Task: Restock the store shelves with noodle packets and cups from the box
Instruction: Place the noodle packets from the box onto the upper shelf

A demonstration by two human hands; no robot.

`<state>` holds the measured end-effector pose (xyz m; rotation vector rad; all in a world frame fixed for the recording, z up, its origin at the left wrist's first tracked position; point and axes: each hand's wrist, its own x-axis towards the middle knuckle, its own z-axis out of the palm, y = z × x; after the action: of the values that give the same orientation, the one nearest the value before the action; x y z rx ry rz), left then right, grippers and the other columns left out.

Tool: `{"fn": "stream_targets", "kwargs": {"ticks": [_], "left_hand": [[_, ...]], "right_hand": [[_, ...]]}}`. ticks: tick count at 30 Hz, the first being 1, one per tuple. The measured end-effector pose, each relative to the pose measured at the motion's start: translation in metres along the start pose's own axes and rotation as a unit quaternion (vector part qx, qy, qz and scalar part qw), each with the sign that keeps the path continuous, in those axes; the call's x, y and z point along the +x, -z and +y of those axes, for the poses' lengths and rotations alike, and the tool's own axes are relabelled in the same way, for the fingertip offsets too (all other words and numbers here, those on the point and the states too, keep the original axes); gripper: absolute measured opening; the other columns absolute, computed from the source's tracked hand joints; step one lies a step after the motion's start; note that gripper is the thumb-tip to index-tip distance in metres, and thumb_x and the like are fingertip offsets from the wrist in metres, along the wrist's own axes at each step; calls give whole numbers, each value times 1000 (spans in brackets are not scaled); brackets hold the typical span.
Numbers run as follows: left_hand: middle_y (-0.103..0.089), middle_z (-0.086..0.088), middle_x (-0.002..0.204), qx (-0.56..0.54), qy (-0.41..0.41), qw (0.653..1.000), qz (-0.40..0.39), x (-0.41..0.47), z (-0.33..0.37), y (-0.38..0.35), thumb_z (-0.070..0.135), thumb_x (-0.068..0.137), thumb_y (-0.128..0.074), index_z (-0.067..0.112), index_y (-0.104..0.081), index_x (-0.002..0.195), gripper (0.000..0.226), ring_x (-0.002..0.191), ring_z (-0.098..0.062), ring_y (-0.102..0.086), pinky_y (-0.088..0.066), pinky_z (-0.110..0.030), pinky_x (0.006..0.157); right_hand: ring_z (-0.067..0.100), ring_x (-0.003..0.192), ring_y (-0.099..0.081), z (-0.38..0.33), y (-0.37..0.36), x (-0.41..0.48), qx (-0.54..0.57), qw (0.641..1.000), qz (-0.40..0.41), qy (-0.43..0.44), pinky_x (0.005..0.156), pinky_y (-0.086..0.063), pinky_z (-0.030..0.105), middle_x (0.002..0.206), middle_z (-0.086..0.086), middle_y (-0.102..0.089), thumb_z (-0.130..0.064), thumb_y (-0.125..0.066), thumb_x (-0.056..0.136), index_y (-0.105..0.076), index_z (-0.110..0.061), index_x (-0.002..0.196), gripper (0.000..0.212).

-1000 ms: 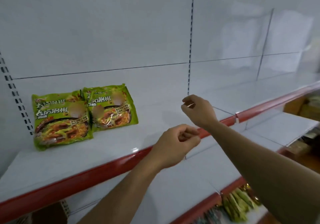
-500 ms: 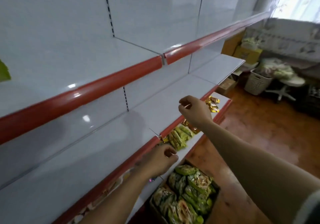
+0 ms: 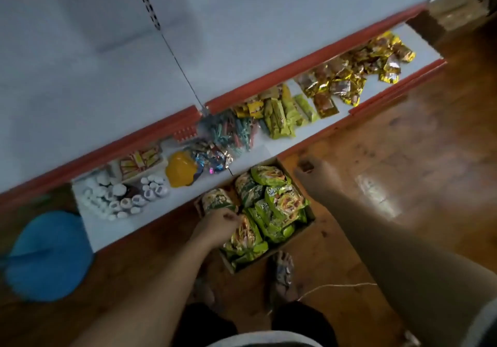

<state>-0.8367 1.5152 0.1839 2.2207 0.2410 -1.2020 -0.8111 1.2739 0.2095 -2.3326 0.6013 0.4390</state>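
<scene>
An open cardboard box [image 3: 279,247] stands on the wooden floor against the lowest shelf, full of green noodle packets [image 3: 282,201]. My left hand [image 3: 217,225] hangs over the box's left side with its fingers curled, right at the top of a packet; nothing is visibly held. My right hand [image 3: 314,180] hovers by the box's far right corner in a loose fist with nothing in it. No noodle cups are visible.
The lowest shelf [image 3: 161,207] holds white-capped bottles [image 3: 118,196], a yellow item [image 3: 180,169], green snack packs [image 3: 279,115] and gold packets [image 3: 357,69]. A bare white shelf [image 3: 242,51] juts out above it. A blue round object [image 3: 48,255] is at left. My feet [image 3: 282,274] stand just behind the box.
My view has swung down from the upper shelf with two placed packets to the box on the floor. Both hands have dropped toward the box, the left reaching the packets.
</scene>
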Motion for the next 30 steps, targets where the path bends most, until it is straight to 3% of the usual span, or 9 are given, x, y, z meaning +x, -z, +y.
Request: {"fn": "stream_targets", "kwargs": {"ticks": [3, 8, 13, 17, 21, 23, 25, 28, 30], "left_hand": [[-63, 2, 100, -14, 36, 999, -21, 29, -12, -29, 39, 99, -52, 31, -60, 97, 11, 92, -19, -63, -51, -35, 81], [-63, 2, 97, -26, 69, 997, -37, 93, -30, -79, 41, 99, -54, 26, -62, 100, 18, 86, -18, -62, -49, -33, 74], [-63, 0, 104, -57, 106, 991, -64, 165, -40, -120, 42, 97, -57, 23, -62, 114, 26, 93, -21, -63, -47, -31, 69], [-62, 0, 118, -233, 121, 965, -16, 222, -25, -130, 41, 95, -60, 19, -56, 126, 38, 102, -18, -63, -49, -32, 79], [-65, -2, 99, -319, 92, 936, 122, 270, 0, -121, 46, 88, -66, 20, -58, 95, 28, 83, -18, -60, -46, -34, 75], [-66, -2, 98, -329, 82, 927, 161, 290, 12, -117, 50, 81, -71, 21, -59, 93, 33, 84, -21, -62, -49, -35, 77], [-66, -1, 108, -326, 95, 927, 156, 306, 23, -114, 54, 77, -73, 20, -62, 105, 46, 94, -20, -63, -53, -36, 86], [-58, -2, 127, -286, 138, 940, 126, 321, 30, -111, 64, 68, -72, 19, -50, 136, 85, 103, -22, -58, -52, -42, 95], [-59, -2, 126, -262, 148, 947, 113, 327, 34, -111, 65, 70, -71, 18, -48, 140, 88, 98, -19, -59, -53, -40, 92]], "right_hand": [[22, 88, -61, 34, -29, 17, -14, 998, -52, -28, 70, -44, 28, 97, -1, -65, -34, -59, 92, -65, -19, 116, 29], [30, 106, -61, 94, -90, 47, -28, 988, -115, -103, 76, -42, 28, 114, 4, -68, -32, -60, 89, -64, -23, 120, 33], [29, 95, -60, 152, -153, 70, 4, 961, -175, -212, 76, -46, 31, 114, 10, -64, -32, -61, 91, -55, -17, 133, 45], [25, 90, -55, 188, -193, 82, 62, 950, -160, -262, 76, -41, 29, 112, 7, -62, -34, -63, 91, -48, -14, 139, 53], [16, 74, -53, 206, -214, 94, 174, 916, -112, -344, 73, -43, 32, 101, 2, -58, -38, -65, 91, -42, -12, 141, 61], [23, 91, -61, 209, -223, 103, 230, 888, -102, -386, 76, -45, 35, 109, 5, -59, -41, -67, 88, -39, -13, 144, 69], [28, 104, -59, 211, -233, 112, 288, 860, -88, -413, 87, -49, 41, 119, 7, -57, -39, -70, 86, -39, -13, 142, 69], [30, 106, -58, 212, -245, 123, 356, 822, -45, -441, 97, -50, 48, 121, 8, -56, -33, -74, 85, -42, -10, 136, 65], [33, 109, -60, 214, -249, 129, 376, 805, -25, -458, 97, -51, 49, 124, 10, -59, -37, -77, 80, -45, -8, 138, 72]]}}
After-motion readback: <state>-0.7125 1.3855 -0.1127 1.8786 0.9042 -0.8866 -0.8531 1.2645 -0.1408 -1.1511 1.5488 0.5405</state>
